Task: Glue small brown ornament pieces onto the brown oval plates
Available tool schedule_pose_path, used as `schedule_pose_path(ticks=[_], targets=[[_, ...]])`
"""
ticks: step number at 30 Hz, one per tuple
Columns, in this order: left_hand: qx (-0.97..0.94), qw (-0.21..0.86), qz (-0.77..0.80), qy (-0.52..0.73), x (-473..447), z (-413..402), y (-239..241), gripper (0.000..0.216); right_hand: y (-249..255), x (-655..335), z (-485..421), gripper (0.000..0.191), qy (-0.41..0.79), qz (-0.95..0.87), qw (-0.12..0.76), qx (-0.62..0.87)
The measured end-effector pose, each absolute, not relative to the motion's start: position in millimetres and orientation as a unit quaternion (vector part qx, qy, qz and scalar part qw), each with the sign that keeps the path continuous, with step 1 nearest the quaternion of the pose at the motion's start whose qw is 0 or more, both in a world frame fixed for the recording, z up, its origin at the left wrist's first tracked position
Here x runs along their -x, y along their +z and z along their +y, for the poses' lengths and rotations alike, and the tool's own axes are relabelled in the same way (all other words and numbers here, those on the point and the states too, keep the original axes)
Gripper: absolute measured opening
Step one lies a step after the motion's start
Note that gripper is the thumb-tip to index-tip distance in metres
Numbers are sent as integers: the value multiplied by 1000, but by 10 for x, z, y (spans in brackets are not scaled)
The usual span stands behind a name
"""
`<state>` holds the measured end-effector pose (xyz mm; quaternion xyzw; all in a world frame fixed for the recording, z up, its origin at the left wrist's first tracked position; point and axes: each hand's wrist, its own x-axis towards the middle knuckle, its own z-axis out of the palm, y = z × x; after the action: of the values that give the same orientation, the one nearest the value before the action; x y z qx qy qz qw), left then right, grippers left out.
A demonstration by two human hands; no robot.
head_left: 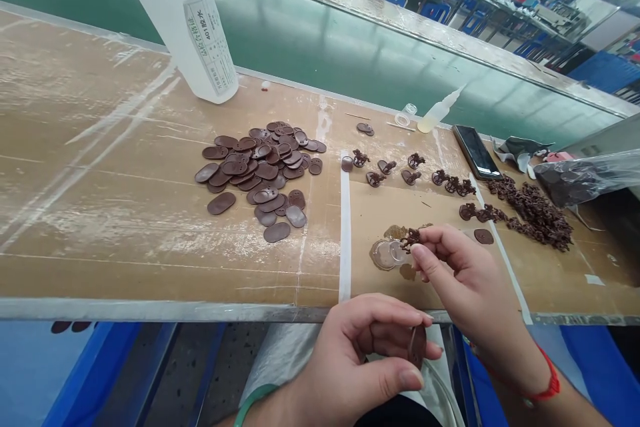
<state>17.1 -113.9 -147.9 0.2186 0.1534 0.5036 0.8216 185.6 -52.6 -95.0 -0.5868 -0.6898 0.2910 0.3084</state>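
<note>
My left hand [355, 353] is in front of the table edge, its fingers closed around a brown oval base [417, 347] held on edge. Higher and to the right, my right hand [465, 273] pinches a small dark brown figurine [411, 240] between thumb and fingers. The figurine is just above a small clear dish [384, 256], with wet-looking stains around it on the board. Beyond my hands stand several figurines on oval bases [375, 178], spread in loose rows. A single oval base [483, 236] lies right of my right hand.
A large heap of oval bases [267, 163] lies left of centre, behind it a big white bottle [185, 27]. A tangled pile of loose figurines [537, 210] lies at right, near a phone [476, 151]. A small dropper bottle [436, 115] leans at the back. People work far off.
</note>
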Motion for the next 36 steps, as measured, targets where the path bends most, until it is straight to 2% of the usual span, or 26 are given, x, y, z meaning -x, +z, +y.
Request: schedule_pose_path(ticks=[8,22,25,31,33,36], targets=[[-229,818,144,507,-185,-1153,-1504,33,-947,-1863,-541,11,238,-722,285,584],[-209,813,146,524,-208,-1160,-1489,34,-915,-1874,-574,7,233,-720,300,581],[-188,801,146,549,-227,-1173,-1479,33,-873,-1904,-626,7,310,-678,328,580],[-207,730,203,619,-246,-1181,-1443,30,-816,-1918,-740,25,646,-464,353,493],[-222,713,213,630,-261,-1180,-1428,28,-802,-1907,-796,26,694,-422,353,465],[-236,698,225,638,-286,-1188,-1408,26,-781,-1902,-901,23,690,-429,362,456]])
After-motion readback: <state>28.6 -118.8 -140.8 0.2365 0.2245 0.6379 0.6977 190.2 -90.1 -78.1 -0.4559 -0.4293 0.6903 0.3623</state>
